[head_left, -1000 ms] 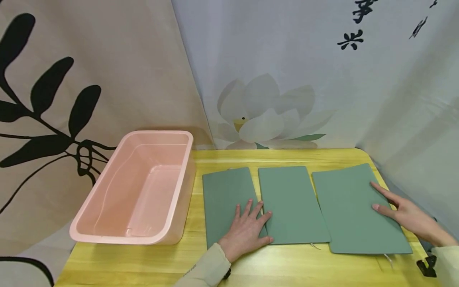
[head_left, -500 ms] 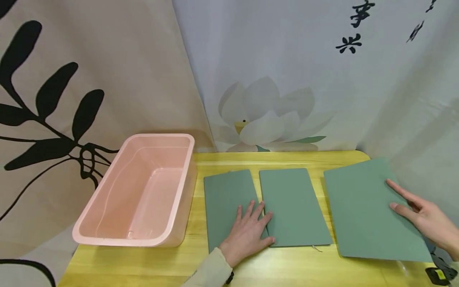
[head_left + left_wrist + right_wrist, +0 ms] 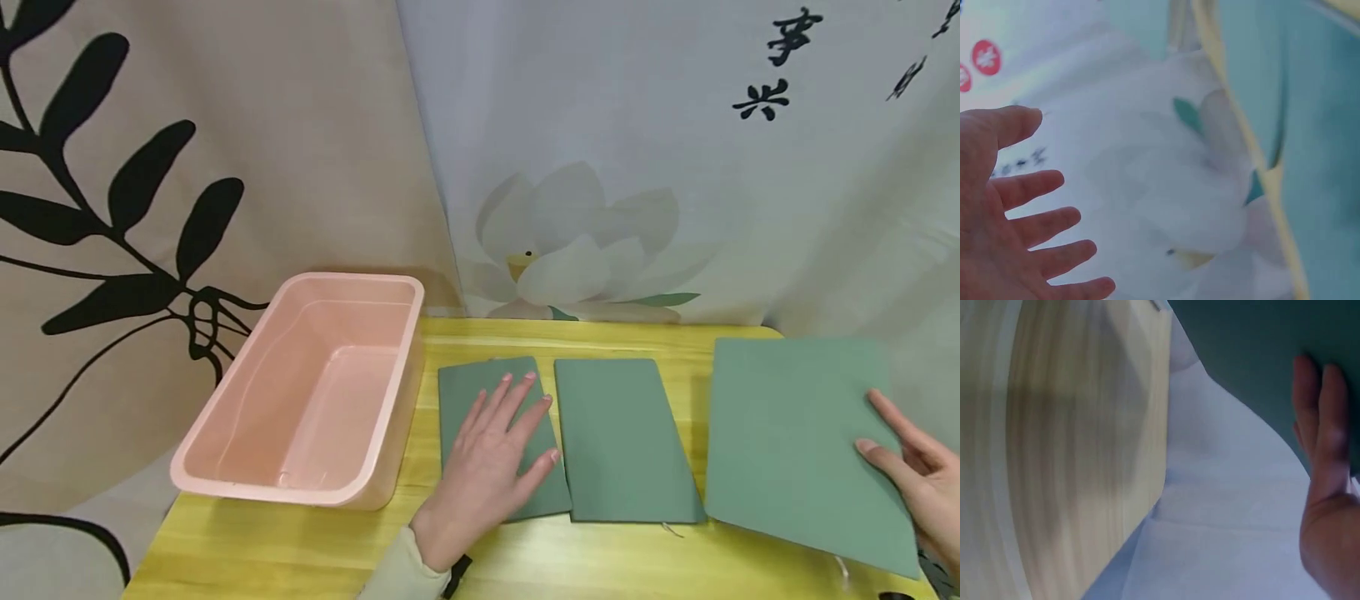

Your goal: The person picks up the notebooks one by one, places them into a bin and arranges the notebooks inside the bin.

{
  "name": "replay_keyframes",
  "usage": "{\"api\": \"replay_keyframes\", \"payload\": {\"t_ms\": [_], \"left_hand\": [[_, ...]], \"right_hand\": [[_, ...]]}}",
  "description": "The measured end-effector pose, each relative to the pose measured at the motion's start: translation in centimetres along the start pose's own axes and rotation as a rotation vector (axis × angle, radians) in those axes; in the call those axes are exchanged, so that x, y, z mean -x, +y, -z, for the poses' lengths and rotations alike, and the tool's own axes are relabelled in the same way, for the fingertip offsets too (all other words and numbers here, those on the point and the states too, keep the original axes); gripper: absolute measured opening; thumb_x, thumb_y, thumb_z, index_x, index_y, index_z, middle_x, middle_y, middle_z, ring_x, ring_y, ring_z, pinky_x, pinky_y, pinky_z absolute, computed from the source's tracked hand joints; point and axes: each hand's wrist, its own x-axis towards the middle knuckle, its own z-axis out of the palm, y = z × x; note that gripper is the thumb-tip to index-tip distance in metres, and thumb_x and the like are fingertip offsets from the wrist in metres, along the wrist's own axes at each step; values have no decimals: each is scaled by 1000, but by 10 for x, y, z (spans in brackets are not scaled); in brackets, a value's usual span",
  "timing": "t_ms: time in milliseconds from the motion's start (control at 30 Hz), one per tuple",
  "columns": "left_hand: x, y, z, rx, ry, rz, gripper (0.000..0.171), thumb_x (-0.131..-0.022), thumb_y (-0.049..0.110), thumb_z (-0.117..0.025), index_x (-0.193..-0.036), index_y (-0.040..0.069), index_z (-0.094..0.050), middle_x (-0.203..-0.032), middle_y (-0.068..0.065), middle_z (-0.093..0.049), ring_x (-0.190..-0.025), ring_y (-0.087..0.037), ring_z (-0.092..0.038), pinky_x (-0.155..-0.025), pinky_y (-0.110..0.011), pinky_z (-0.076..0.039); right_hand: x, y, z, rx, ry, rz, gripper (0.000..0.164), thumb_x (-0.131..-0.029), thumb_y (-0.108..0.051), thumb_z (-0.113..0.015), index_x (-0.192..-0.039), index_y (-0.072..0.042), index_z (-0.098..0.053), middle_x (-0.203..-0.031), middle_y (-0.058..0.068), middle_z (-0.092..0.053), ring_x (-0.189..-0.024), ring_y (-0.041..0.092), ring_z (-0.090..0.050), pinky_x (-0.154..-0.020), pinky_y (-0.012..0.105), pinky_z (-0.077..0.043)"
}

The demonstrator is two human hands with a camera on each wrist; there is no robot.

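Three green notebooks are in the head view. My right hand [image 3: 926, 479] grips the right notebook [image 3: 802, 450] by its right edge, thumb and index finger on the cover; it is raised off the table and tilted. In the right wrist view, fingers [image 3: 1334, 419] press against the underside of that notebook [image 3: 1241, 350]. My left hand [image 3: 487, 467], fingers spread and straight, is over the left notebook [image 3: 468, 379], covering much of it. The middle notebook [image 3: 626, 442] lies flat beside it, a thin ribbon at its lower edge. In the left wrist view, the left hand [image 3: 1029, 212] holds nothing.
A pink plastic basin [image 3: 405, 400] stands at the left of the yellow wooden table [image 3: 300, 542]. A printed curtain [image 3: 600, 100] hangs behind the table and along its right side.
The right notebook has been lifted from the table and moved right, away from the middle one. My left hand has risen off the notebooks and shifted slightly left. The head view has shifted slightly.
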Motion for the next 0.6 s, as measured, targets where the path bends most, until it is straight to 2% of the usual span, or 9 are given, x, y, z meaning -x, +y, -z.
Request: {"api": "replay_keyframes", "payload": {"t_ms": [100, 167, 200, 367, 467, 600], "left_hand": [[2, -2, 20, 15, 89, -13, 55, -96, 38, -74, -144, 14, -62, -164, -9, -40, -152, -35, -33, -119, -59, -30], [6, -6, 32, 18, 139, -23, 55, -95, 36, -75, -144, 12, -61, -164, -9, -40, -152, -35, -33, -120, -59, -29], [8, -8, 39, 15, 163, -26, 56, -95, 35, -76, -144, 12, -61, -164, -10, -40, -151, -36, -34, -120, -59, -29], [23, -26, 67, 8, 258, -8, 59, -95, 36, -72, -145, 8, -59, -165, -11, -37, -151, -39, -33, -121, -58, -28], [35, -37, 82, -22, 315, 24, 58, -103, 46, -58, -144, 7, -59, -165, -12, -37, -151, -39, -34, -122, -56, -27], [49, -52, 100, -74, 366, 78, 66, -108, 58, -39, -146, 6, -57, -164, -15, -38, -150, -41, -35, -122, -56, -27]], "right_hand": [[0, -7, -4, -255, 30, -30, 67, -108, 4, -45, -165, -25, -26, -172, -11, -7, -122, -10, -56, -63, 11, -55], [-1, -11, -8, -420, 39, -42, 67, -107, 7, -46, -164, -24, -30, -173, -8, -6, -104, -15, -59, -59, 15, -57], [-1, -14, -11, -489, 41, -48, 67, -106, 7, -45, -164, -24, -30, -173, -7, -5, -103, -12, -62, -58, 18, -58], [1, -24, -22, -553, 59, -116, 67, -107, 4, -49, -164, -27, -31, -172, -10, -3, -101, -14, -60, -59, 19, -58], [2, -29, -30, -559, 85, -153, 67, -106, 1, -53, -162, -28, -34, -172, -7, -10, -101, -13, -62, -61, 19, -59], [2, -33, -41, -564, 104, -178, 67, -105, -1, -57, -162, -30, -36, -171, -1, -17, -95, -6, -69, -60, 21, -59]]}}
